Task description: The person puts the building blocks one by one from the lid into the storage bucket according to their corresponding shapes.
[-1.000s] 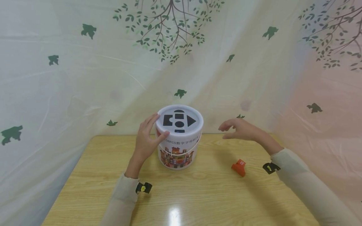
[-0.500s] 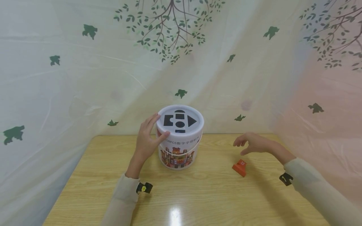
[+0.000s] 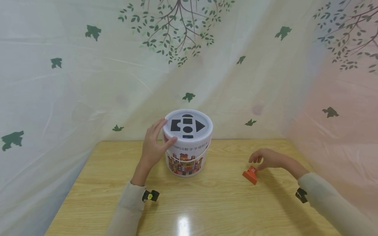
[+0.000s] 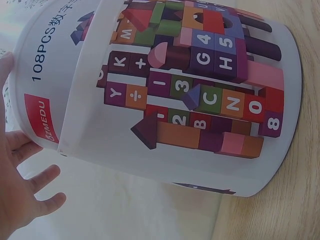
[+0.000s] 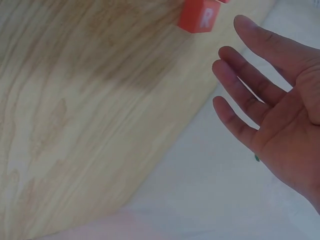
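A white bucket (image 3: 186,150) with a handle and printed pictures of toy blocks stands upright toward the back of the table. Its lid (image 3: 177,137) has dark shaped cut-outs. My left hand (image 3: 152,144) rests against the lid's left rim, thumb at the front and fingers spread farther back; the left wrist view shows the bucket's printed side (image 4: 200,90) beside those fingers. To the right lie red toy blocks (image 3: 250,176); the upper one, a cube (image 5: 199,16), bears a letter R. Just above them hovers my right hand (image 3: 270,159), fingers loosely bent and holding nothing.
The wooden table (image 3: 206,203) ends at the back against a pale curtain (image 3: 141,82) printed with leaves and branches. On the right the curtain also hangs along the table's edge. Small dark bands (image 3: 150,196) sit at the wrists.
My right hand has moved right and down, from beside the bucket to just above the red blocks. The left hand, bucket and blocks have stayed in place.
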A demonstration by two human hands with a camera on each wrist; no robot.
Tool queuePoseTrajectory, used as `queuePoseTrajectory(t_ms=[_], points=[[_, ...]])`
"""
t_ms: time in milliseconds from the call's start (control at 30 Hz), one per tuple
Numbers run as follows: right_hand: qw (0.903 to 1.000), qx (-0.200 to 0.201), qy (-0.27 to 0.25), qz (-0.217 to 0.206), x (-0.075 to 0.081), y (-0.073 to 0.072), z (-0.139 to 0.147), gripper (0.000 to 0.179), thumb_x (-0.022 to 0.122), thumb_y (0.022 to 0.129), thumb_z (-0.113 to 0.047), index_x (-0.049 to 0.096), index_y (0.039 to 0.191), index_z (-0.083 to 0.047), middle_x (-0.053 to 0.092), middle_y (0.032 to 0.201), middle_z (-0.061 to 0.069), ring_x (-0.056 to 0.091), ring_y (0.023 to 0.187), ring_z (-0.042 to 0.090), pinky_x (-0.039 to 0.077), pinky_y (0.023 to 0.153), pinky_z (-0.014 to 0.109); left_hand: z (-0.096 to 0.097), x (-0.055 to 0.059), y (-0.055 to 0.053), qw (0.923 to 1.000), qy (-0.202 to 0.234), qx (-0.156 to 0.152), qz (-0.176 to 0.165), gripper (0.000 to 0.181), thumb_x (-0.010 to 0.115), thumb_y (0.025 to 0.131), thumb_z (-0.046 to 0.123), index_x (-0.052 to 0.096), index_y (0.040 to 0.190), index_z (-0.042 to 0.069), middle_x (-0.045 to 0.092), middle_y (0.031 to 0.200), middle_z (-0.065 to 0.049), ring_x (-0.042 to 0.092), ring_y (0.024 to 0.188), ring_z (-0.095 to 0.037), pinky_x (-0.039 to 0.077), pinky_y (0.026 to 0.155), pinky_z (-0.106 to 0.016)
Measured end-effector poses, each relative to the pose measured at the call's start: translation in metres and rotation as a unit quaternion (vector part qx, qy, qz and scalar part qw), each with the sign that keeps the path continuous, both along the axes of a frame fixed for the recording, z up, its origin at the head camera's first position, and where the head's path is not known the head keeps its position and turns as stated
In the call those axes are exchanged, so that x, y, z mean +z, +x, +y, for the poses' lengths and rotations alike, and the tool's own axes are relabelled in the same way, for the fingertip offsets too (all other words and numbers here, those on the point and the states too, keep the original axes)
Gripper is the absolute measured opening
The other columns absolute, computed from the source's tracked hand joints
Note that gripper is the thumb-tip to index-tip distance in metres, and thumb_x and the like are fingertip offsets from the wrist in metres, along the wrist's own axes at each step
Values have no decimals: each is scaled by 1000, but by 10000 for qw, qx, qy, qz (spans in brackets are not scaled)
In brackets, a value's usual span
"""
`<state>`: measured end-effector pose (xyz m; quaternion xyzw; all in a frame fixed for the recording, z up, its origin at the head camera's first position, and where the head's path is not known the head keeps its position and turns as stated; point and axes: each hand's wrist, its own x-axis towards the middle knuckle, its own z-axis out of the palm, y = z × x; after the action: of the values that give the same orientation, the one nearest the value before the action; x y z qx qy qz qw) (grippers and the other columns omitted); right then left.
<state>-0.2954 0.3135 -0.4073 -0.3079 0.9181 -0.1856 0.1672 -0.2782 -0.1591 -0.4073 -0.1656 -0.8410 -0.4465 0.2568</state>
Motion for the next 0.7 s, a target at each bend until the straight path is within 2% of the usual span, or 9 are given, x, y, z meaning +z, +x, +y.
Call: queuePoseTrajectory(t_ms=[200, 500, 700], points=[[9998, -11, -197, -10, -12, 1, 3, 27, 80, 82, -1, 73, 108, 3, 73, 103, 13, 65, 89, 25, 58, 76, 34, 0, 0, 0, 10000, -29, 22, 23, 77, 76, 89, 44, 44, 155, 22, 41, 162, -2, 39, 145, -30, 36, 115, -65], [9986, 204, -473, -105, -26, -1, 5, 27, 78, 79, 6, 73, 105, 5, 73, 94, 14, 66, 82, 25, 56, 70, 24, 0, -1, 0, 10000, -5, 2, 47, 76, 75, 89, 44, 44, 155, 23, 41, 162, -1, 38, 146, -30, 35, 116, -66], [9987, -25, -424, -267, -32, -2, 3, 30, 78, 77, 9, 73, 106, 5, 74, 94, 11, 64, 79, 16, 55, 67, 23, 0, -2, 0, 10000, -2, -1, 65, 77, 76, 89, 45, 44, 155, 23, 41, 162, -1, 37, 147, -29, 34, 117, -66]])
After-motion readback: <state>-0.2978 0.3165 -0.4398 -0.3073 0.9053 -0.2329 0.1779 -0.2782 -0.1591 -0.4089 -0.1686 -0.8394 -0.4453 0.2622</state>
